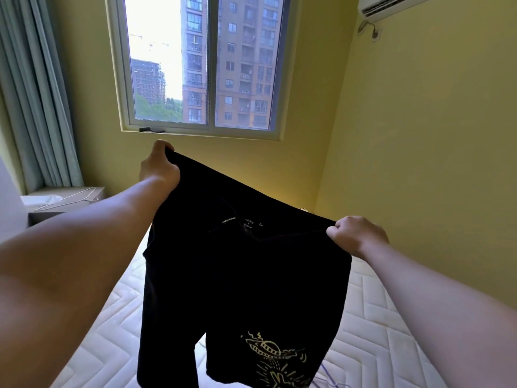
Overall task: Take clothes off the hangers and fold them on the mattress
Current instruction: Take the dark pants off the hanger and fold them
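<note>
Black T-shirt (246,275) hangs spread in the air above the mattress (377,317) | your left hand (159,166) grips one shoulder, raised higher | your right hand (355,233) pinches the other shoulder | white hanger (64,198) lies on nightstand (96,191) left of mattress

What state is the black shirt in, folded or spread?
Spread, not folded: the black shirt hangs in the air, gripped at its top edge by the left hand and right hand.

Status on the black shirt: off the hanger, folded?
Done: no hanger shows in the black T-shirt; a bare white hanger lies on the bedside table. In hand: left hand and right hand pinch its shoulders above the mattress. Left: laying down, folding; no folded clothes visible.
</note>
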